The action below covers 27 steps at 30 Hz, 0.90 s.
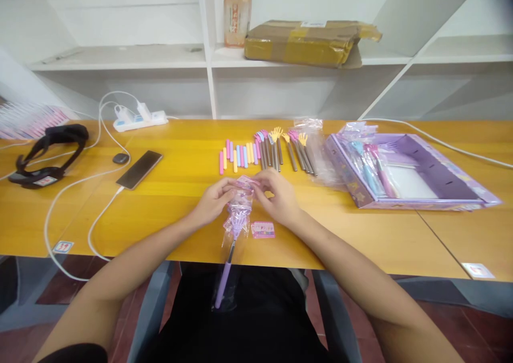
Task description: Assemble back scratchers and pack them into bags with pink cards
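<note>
In the head view, my left hand (216, 198) and my right hand (278, 196) are both closed in a pinch at a small pink printed card (245, 181) by the top end of a clear plastic bag (240, 200). Inside the bag lies a purple back scratcher (225, 277), its claw head toward my hands and its handle hanging past the table's front edge. Whether the card sits in the bag's mouth or over it, I cannot tell. More pink cards (263, 230) lie on the table, just below my right hand.
Coloured handle sleeves (239, 155) lie in a row beside several back scratchers (276, 144) with bare metal rods. At right, a purple display box (404, 202) holds bagged scratchers, with plastic bags (324, 162) nearby. A phone (139, 169) on a cable and a black headset (48, 157) are at left.
</note>
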Tool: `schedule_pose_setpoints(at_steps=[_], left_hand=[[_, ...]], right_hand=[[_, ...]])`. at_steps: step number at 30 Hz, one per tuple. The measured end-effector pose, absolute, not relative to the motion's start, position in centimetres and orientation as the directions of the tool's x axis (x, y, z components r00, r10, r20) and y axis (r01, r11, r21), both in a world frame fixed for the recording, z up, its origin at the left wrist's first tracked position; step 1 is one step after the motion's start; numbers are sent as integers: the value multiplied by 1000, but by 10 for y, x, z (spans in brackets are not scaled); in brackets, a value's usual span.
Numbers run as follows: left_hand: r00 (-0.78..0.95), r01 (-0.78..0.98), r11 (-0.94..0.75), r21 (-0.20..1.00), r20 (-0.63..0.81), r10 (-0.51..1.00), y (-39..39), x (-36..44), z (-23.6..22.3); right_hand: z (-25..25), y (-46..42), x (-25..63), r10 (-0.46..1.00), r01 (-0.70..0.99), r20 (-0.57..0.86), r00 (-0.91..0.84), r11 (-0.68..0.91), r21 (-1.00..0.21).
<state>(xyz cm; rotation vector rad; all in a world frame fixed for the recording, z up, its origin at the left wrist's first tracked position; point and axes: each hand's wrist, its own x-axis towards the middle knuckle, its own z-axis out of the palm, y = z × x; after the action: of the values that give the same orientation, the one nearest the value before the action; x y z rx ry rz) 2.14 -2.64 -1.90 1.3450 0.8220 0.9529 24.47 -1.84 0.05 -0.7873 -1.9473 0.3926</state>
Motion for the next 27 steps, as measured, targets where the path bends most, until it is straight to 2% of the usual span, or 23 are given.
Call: schedule_pose_setpoints(at_steps=[8,18,27], left_hand=[[419,-43,-68,997,80,905,-28,24,-20],[398,-45,-59,997,72,915,-28,25,-20],[416,-53,-81,995,95,904,-27,24,-25]], right_hand=[[2,-16,248,660,421,641,-392,748,-513],[3,-17,248,713,490,590,-380,696,-525],[1,-18,251,673,438,575,-465,739,-511]])
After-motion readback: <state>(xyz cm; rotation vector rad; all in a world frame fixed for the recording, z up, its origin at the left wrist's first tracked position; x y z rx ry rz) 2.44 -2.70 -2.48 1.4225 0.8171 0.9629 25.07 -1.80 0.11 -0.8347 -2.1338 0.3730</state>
